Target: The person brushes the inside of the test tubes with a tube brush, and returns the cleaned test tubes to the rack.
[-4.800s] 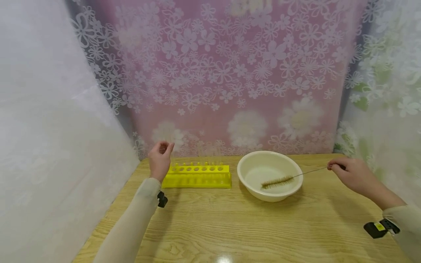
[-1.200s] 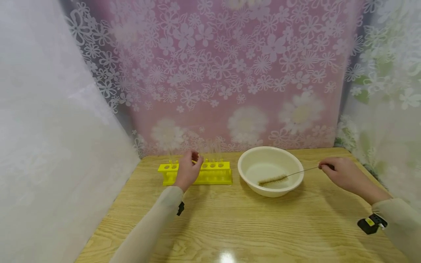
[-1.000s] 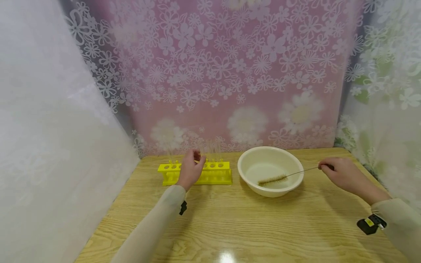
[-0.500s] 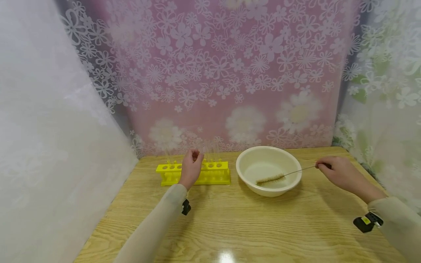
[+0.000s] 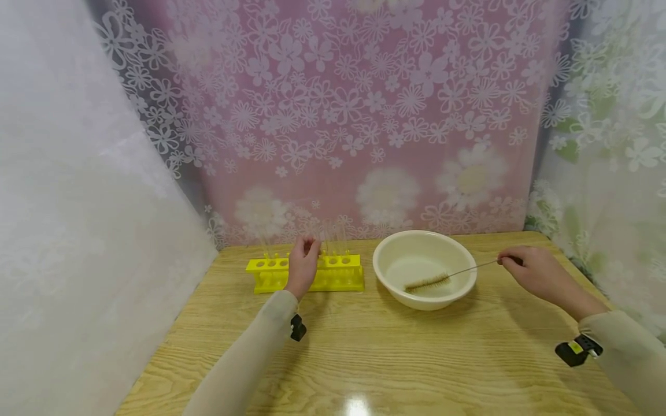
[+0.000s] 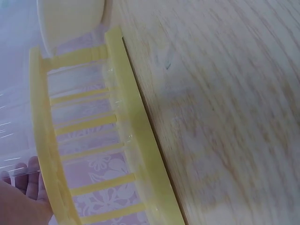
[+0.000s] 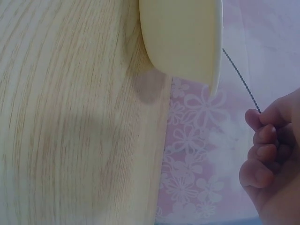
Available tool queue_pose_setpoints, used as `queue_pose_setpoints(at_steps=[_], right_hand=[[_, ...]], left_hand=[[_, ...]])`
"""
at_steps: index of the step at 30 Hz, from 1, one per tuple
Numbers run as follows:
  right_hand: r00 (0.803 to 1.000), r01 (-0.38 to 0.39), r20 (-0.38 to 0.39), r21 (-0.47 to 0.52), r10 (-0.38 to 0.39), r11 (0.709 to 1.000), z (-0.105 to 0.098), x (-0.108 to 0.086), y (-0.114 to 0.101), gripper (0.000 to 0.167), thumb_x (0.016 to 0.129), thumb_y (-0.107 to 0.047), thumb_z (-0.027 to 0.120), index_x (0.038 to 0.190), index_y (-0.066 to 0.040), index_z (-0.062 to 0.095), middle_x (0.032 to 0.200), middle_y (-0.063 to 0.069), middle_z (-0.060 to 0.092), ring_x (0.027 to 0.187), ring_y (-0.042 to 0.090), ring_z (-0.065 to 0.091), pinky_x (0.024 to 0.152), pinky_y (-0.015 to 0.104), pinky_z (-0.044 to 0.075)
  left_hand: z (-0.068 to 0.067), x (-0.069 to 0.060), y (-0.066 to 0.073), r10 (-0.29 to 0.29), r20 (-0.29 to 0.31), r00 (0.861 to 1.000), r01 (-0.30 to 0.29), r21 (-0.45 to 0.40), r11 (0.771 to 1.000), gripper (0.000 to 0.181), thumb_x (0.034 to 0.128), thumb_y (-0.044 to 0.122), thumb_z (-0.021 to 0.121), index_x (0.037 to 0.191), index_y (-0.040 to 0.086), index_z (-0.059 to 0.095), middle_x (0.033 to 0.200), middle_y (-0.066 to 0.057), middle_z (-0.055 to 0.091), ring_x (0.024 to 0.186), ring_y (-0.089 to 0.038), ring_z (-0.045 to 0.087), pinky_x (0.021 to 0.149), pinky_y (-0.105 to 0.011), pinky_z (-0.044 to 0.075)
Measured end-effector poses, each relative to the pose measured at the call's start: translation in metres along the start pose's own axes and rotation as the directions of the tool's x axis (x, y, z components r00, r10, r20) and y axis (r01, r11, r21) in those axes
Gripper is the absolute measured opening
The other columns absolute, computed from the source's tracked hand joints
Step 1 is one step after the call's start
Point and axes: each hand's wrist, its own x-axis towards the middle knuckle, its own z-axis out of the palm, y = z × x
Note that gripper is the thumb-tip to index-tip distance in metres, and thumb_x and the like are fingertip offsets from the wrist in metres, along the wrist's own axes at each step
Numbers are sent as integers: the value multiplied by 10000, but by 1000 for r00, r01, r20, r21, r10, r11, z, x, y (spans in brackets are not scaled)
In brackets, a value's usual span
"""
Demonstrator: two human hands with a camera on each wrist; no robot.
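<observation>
My left hand (image 5: 303, 263) is at the middle of a yellow test tube rack (image 5: 340, 277), its fingertips at the height of the top bar. It pinches a clear test tube (image 6: 18, 172), faint in the left wrist view. Several other clear test tubes (image 5: 339, 234) stand upright in the rack on both sides of the hand. My right hand (image 5: 536, 277) grips the twisted wire handle (image 7: 241, 77) of a test tube brush. The brush's tan bristle head (image 5: 428, 283) is inside a cream basin (image 5: 382, 283), tilted down to the left.
Rack and basin stand side by side on a wood-grain table (image 5: 395, 358), towards its back edge. A pink flowered curtain (image 5: 322, 144) hangs behind, with pale sheets (image 5: 78, 231) at the left and right.
My left hand has moved from above the rack's left end to its middle, and its fingers have closed together. The right hand has drifted slightly left, the brush staying in the basin.
</observation>
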Motion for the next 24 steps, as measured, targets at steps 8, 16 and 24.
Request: queue_pose_setpoints(at_steps=[8, 16, 24], right_hand=[[1000, -13, -19, 24, 13, 1000, 1, 0, -5, 243, 1048, -122, 515, 1069, -1, 724, 1000, 193, 732, 556, 35, 441, 513, 263, 367], [999, -30, -37, 24, 31, 999, 0, 3, -4, 247, 1050, -142, 512, 1072, -17, 725, 1025, 184, 729, 695, -2, 544, 557, 261, 419], [999, -43, -25, 38, 44, 998, -1, 3, -8, 262, 1056, -162, 507, 1093, -11, 718, 1042, 207, 723, 681, 34, 537, 549, 267, 405]], left_hand=[[0, -1, -1, 20, -14, 1000, -20, 41, 999, 193, 1066, 292, 520, 1077, 101, 495, 1109, -295, 556, 956, -399, 563, 779, -355, 446], [1, -2, -2, 33, -27, 999, -31, 72, 997, 195, 1064, 321, 521, 1068, 127, 501, 1012, -146, 570, 854, -268, 533, 754, -342, 441], [1, -4, 0, 46, -35, 998, -43, 75, 996, 288, 1051, 414, 515, 1077, 128, 511, 993, -99, 561, 870, -257, 541, 775, -330, 445]])
